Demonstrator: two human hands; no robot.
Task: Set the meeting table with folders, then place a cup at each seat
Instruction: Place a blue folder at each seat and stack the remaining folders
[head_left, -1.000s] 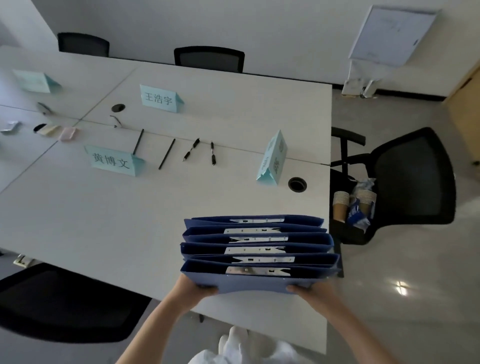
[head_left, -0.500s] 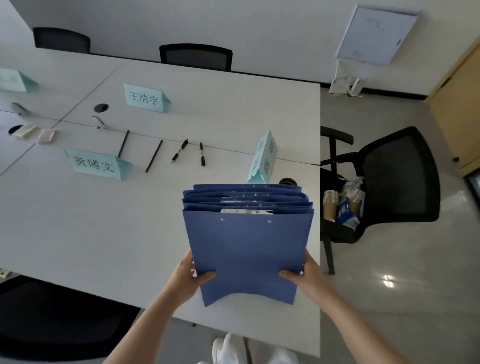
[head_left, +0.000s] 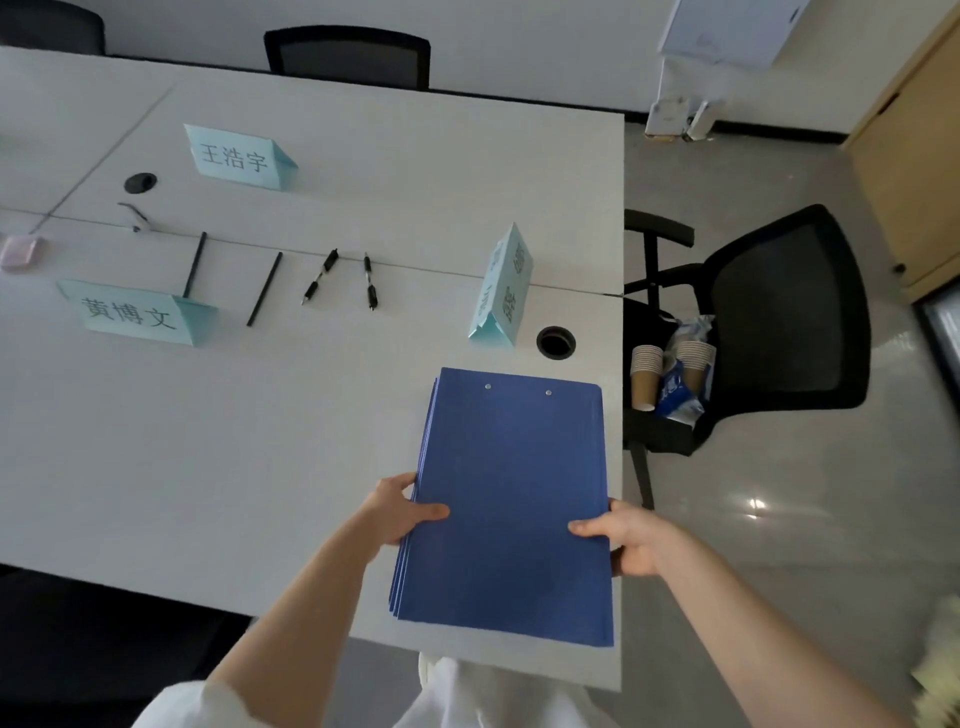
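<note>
A stack of several blue folders (head_left: 511, 493) lies nearly flat over the near right corner of the white meeting table (head_left: 208, 441). My left hand (head_left: 400, 512) grips the stack's left edge, thumb on top. My right hand (head_left: 631, 538) grips its right edge the same way. Two stacks of brown paper cups (head_left: 645, 375) stand on the seat of the black mesh chair (head_left: 779, 312) to the right of the table, beside a blue and white packet (head_left: 678, 392).
Three teal name cards (head_left: 236, 156) (head_left: 130, 312) (head_left: 504, 288) stand on the table, with several pens (head_left: 319, 275) along the middle seam. A round cable hole (head_left: 555, 341) is just beyond the folders. Black chairs stand at the far side (head_left: 348, 54) and near left.
The folder stack has tipped from standing on edge to lying nearly flat over the table corner. Both hands kept their hold on its sides.
</note>
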